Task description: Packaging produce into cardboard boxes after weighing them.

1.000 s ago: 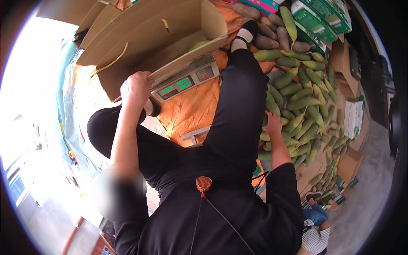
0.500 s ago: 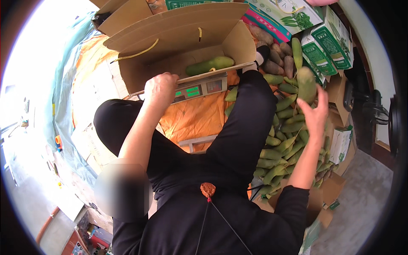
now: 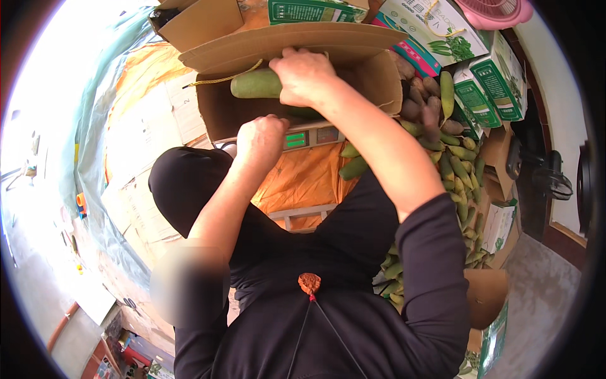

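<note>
An open cardboard box (image 3: 221, 123) with yellow cord handles rests on a scale whose green-lit display (image 3: 295, 140) shows beneath its near side. My left hand (image 3: 260, 142) is closed over that near edge. Inside the box opening, my right hand (image 3: 305, 76) grips the right end of a thick green radish (image 3: 255, 84), held lengthwise. Under my right wrist, part of another green radish (image 3: 303, 114) shows on the box floor; my hand and the near wall hide most of it.
Heaped to my right are many green radishes (image 3: 464, 180), with reddish-brown roots (image 3: 413, 104) beyond them. Green-and-white cartons (image 3: 489, 88) stand at the far right near a pink basket (image 3: 495, 12). Behind the box is another open carton (image 3: 199, 25). Orange sheeting (image 3: 278, 189) lies between my legs.
My right hand has carried a green radish from the heap on the right into the box. My left hand still holds the near edge. The view has shifted slightly.
</note>
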